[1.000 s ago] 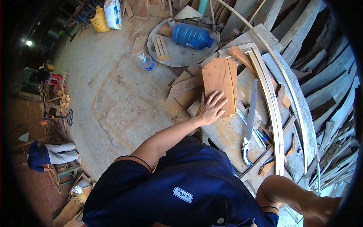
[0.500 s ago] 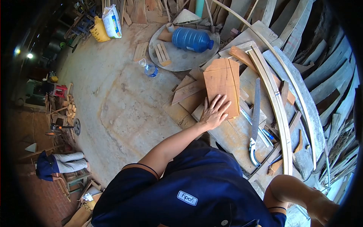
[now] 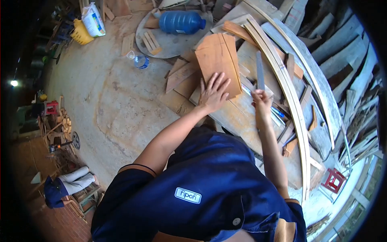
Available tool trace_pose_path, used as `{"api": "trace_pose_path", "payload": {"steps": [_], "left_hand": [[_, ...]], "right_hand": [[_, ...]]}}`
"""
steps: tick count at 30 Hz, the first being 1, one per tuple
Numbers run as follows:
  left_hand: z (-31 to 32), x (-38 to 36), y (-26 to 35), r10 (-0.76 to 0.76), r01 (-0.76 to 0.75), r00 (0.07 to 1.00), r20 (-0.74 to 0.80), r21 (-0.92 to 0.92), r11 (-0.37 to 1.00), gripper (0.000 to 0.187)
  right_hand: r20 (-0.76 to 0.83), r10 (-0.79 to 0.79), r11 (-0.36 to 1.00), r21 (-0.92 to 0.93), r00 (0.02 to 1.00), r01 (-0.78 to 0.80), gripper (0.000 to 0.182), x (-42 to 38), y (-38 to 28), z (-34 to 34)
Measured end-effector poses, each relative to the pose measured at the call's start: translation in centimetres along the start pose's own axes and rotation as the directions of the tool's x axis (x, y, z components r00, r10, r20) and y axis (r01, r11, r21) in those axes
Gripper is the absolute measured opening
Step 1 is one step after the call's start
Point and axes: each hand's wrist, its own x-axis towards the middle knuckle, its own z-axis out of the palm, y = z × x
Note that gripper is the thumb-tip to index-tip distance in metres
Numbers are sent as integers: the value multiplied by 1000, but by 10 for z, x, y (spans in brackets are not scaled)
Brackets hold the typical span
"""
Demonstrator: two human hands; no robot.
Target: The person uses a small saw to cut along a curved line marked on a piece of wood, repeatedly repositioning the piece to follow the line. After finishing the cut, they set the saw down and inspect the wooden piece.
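My left hand [image 3: 214,93] lies with fingers spread on the near end of a reddish-brown wooden board [image 3: 217,54]. Dark lines run across and along the board's face. To the right of it, my right hand [image 3: 263,100] is closed around a handsaw [image 3: 260,70]. The blade points away from me, and the fist hides the handle. Partly covered beside the saw is a measuring ruler [image 3: 246,85]. A blue pen-like item [image 3: 277,111] sits just right of my right wrist.
Long pale wooden strips [image 3: 288,86] curve along the right of the work surface. Ahead lies a blue water jug [image 3: 181,21] on a round slab. A clear bottle [image 3: 141,61] stands on the floor. A person [image 3: 66,187] is at lower left, and a red stool [image 3: 333,180] at lower right.
My right hand has come in from the lower right and closed on the handsaw. My left hand stays on the board. The whole view has shifted, with things now higher and further left.
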Motion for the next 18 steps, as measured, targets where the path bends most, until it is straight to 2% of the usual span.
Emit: {"api": "trace_pose_path", "payload": {"steps": [1,2,4,5,7,10,12,13,14,15,16,18], "left_hand": [[-1,-1,1,-3,3,1000,4,0,1000,60],[-2,-1,0,-8,8,1000,5,4,1000,60],[-1,-1,-1,7,-7,1000,13,-7,1000,61],[0,-1,-1,11,-11,1000,-3,-4,1000,61],[1,-1,-2,15,-15,1000,-21,-16,1000,61],[3,0,-3,-1,2,1000,11,-14,1000,61],[4,1,-5,-13,12,999,-37,-37,999,68],[3,4,-9,-181,152,967,-176,-169,974,72],[4,7,-12,-356,263,891,-283,-317,911,76],[4,12,-22,-487,374,819,-302,-362,854,83],[7,17,-35,-585,444,762,-278,-433,784,83],[29,35,-74,-741,495,671,-17,-735,465,72]], "right_hand": [[-53,-15,997,-82,998,11,23,3,20,1],[-77,33,985,-165,996,-46,32,4,30,2],[-108,43,971,-229,993,-67,35,11,46,7],[-115,47,971,-226,992,-73,35,14,49,9],[32,130,985,-119,991,-125,35,17,47,17],[8,42,990,-139,999,-41,35,26,54,27],[-18,41,987,-152,999,-43,33,28,61,24],[-7,50,980,-193,999,-51,33,31,65,23],[0,61,970,-234,998,-60,33,33,69,21],[-25,35,952,-304,999,-41,36,35,74,20],[-30,36,951,-306,999,-43,36,34,77,20],[-60,-12,946,-323,998,-8,41,34,80,23]]}}
